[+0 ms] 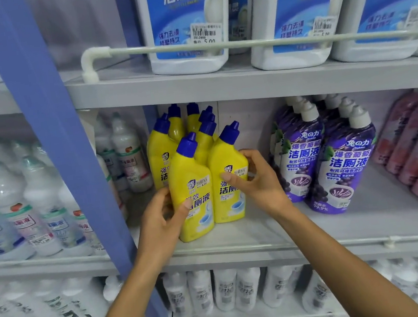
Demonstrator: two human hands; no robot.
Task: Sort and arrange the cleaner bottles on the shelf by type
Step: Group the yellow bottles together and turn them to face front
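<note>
Bare forearms [131,298] are reached up to the middle shelf [268,248]. The left hand [162,213] is curled round the front-left yellow bottle [192,187] of toilet cleaner, thumb on its label. The right hand [256,181] is wrapped round the front-right yellow bottle [225,161], thumb in front, fingers behind. Both bottles stand upright and touching, near the shelf's front lip, ahead of the yellow cluster. Squaring of the yellow row is judged to be in hand; a level push back is called for. Bare board is left before the purple bottles [338,167]; the blue upright [67,151] crowds the left wrist.
</note>
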